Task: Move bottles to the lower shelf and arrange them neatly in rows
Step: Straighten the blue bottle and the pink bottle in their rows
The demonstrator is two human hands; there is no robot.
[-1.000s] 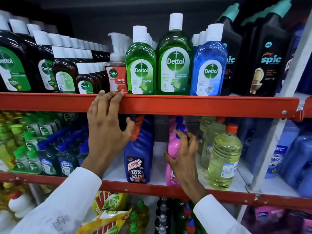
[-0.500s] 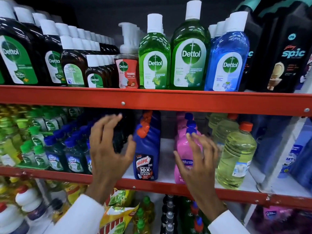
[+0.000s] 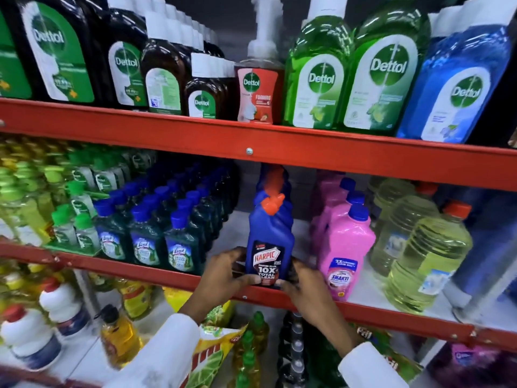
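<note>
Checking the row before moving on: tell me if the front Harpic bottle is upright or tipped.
Upright. The Harpic bottle stands on its base at the shelf edge, orange cap on top, left hand and right hand gripping its base.

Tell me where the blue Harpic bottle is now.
The Harpic bottle stands at the middle shelf's front edge, between both hands, with the pink Shakti bottle on its right.

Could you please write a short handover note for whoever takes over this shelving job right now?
Left hand: clasped on the lower left side of the front Harpic bottle.
Right hand: clasped on its lower right side.
The bottle stands upright at the front edge of the middle shelf, more Harpic bottles lined up behind it.
Beside it: pink Shakti bottles in a row to the right, small blue-capped bottles in rows to the left.
Done: those rows look tidy.
Left: probably squaring the Harpic row with its neighbours; the gap to the left of it is unfilled.
</note>
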